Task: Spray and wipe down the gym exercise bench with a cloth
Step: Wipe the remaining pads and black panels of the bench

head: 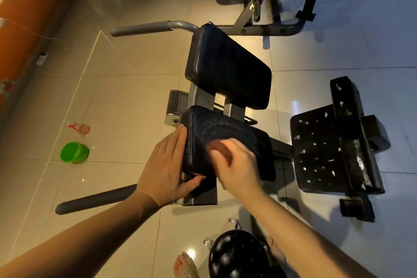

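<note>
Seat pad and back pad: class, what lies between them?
Head view: grey metal frame posts stand in the gap between the seat pad and the back pad.

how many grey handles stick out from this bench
2: the far handle sticks out left beside the upper pad; the near handle sticks out left below the left hand. More may be hidden behind the pads.
</note>
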